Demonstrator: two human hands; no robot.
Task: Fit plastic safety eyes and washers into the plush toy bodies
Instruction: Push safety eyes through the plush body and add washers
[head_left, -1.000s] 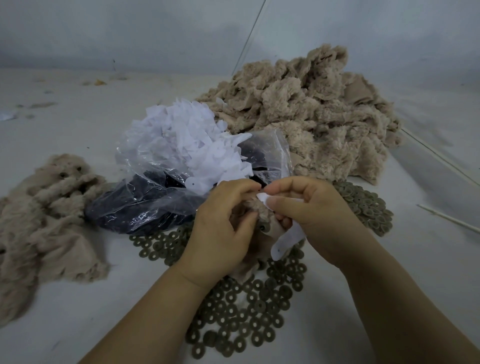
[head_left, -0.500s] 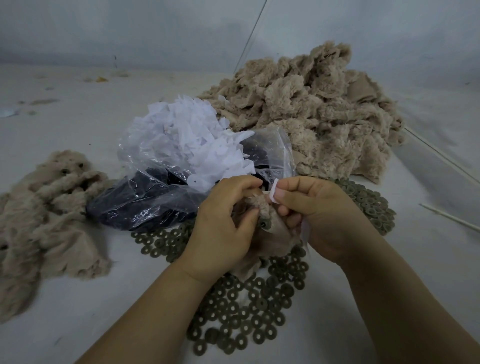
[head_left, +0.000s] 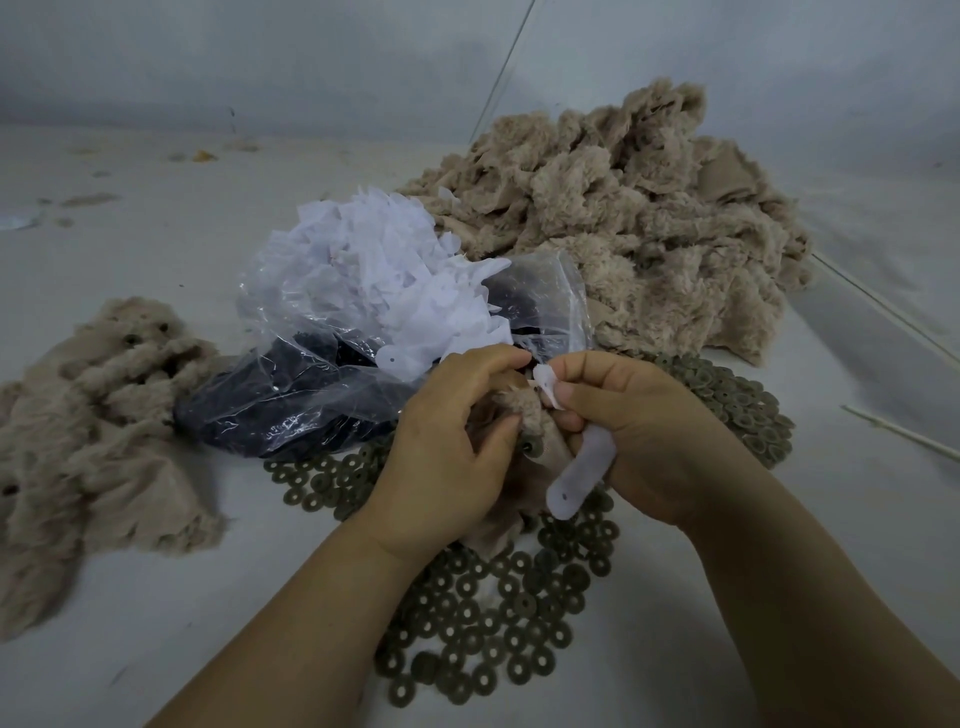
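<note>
Beyond the fingers of both hands, a large heap of tan plush bodies (head_left: 639, 218) rises on the pale surface (head_left: 156, 597), and well off to the left of them lies a smaller tan pile (head_left: 93, 426), apparently with eyes already in. Just behind the fingers sits a clear plastic bag (head_left: 332, 374) holding dark pieces, probably the safety eyes, with a mound of white cut pieces (head_left: 395, 275) on top. Beneath and around both hands spreads a layer of olive ring washers (head_left: 483, 623). The left hand (head_left: 447, 447) grips 1 plush body (head_left: 524, 421), fingers curled round the fabric, with a dark eye or washer showing low on it. The right hand (head_left: 654, 431) pinches a white strip (head_left: 576, 473) against the fur between thumb and forefinger; its free end, with 1 punched hole, hangs below the fingers. Judging from this, the strip is being threaded or seated at the eye position. The risk is that the thin strip slips from the pinch or tears at the hole if pulled hard, or that long pile hides the hole so the post goes in off-centre. A loose hold on the limp fabric could also let it twist.
</note>
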